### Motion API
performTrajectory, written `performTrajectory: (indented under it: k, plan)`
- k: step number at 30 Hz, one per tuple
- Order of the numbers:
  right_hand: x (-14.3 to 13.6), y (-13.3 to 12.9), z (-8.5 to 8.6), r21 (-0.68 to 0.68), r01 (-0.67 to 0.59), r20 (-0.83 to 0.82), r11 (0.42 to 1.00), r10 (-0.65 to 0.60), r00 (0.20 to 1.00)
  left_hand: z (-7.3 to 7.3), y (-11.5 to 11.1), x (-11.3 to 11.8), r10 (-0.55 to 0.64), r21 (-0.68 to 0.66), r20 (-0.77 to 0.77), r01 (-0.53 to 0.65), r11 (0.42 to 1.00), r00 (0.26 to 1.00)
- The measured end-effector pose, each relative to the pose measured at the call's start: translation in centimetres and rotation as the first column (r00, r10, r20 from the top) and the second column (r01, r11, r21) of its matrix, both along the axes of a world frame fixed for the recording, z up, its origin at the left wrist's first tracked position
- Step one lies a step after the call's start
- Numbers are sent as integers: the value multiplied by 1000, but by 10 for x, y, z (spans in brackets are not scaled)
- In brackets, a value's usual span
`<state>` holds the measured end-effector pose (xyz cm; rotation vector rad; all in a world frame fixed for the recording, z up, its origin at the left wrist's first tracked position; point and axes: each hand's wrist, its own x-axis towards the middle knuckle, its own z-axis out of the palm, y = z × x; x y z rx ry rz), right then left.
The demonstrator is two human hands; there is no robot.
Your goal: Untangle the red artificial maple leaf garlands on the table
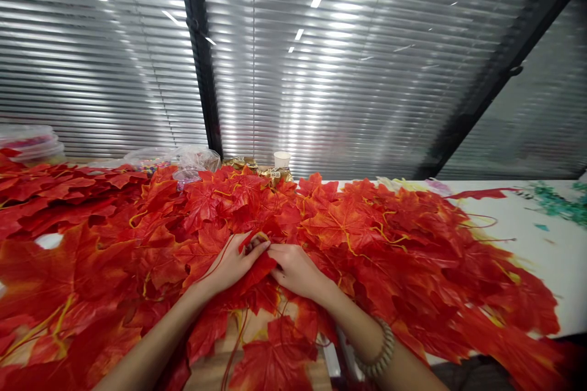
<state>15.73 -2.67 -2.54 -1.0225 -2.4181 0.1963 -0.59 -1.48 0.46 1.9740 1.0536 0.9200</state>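
Both hands meet over a heap of red artificial maple leaves (pixel 339 226). My left hand (pixel 236 259) is closed, its fingers pinching a red maple leaf (pixel 257 269) with a thin red cord (pixel 219 263) trailing over the back of the hand. Just to its right, my right hand (pixel 293 269) presses thumb and fingers together on the same leaf, close to the left fingertips. What lies exactly between the fingertips is too small to make out. Below the hands, a single leaf (pixel 277 354) hangs over the wooden surface.
Behind the heap stand a white paper cup (pixel 281 159), gold-wrapped packets (pixel 275 176), clear plastic bags (pixel 197 159) and stacked plastic tubs (pixel 32 143). Green scraps (pixel 557 201) lie on the white table (pixel 545 256) at right. Windows with blinds (pixel 321 73) rise behind.
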Motion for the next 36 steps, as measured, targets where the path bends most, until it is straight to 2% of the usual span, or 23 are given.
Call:
performTrajectory:
  k: [8,21,36]
  plan:
    - [0,-1,1,-21,-3,1,1000,3,1000,-2,0,-1,-8,14,-5,8,1000,1000]
    - [1,0,0,-46,-9,-15,999,9,1000,-4,3,-3,-2,62,-119,9,998,993]
    - [0,-1,1,-34,-11,-13,999,11,1000,-1,2,-3,-1,66,-148,11,998,989]
